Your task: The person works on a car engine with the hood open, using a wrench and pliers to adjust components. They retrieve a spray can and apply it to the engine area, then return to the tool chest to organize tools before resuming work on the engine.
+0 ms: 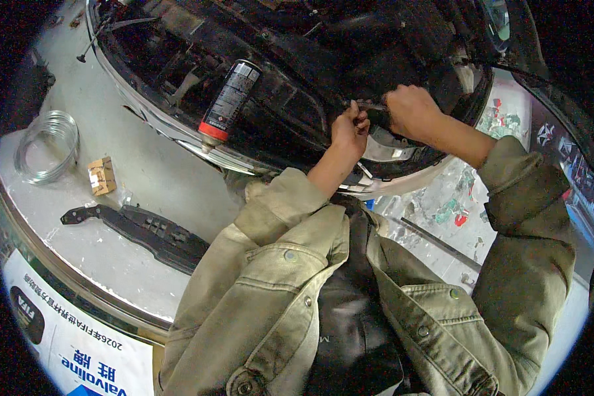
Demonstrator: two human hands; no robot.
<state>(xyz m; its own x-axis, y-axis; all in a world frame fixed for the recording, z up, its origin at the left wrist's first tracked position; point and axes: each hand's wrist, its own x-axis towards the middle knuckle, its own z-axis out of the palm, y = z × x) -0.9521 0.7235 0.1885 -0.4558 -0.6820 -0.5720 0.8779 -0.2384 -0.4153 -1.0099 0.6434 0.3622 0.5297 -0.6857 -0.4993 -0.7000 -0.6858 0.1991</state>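
Over the front right part of an open car engine bay [290, 39], both hands work close together. My right hand [412, 115] is closed in a fist around one end of a slim metal tool [375, 107], which looks like a ratchet handle or rod. At its other end the curled fingers of my left hand [351, 134] are closed on it, thumb pointing up. Where the tool meets the car is hidden in shadow. Left of my hands, a dark spray can [232, 99] with a red band rests tilted along the front edge of the bay.
At the left, a coil of clear tubing [25, 158], a small cardboard box [101, 176] and a long black plastic trim piece [145, 232] lie on a pale surface. A long dark strip [440, 244] lies on the stained floor at the right. The car's headlight [386, 146] sits below my hands.
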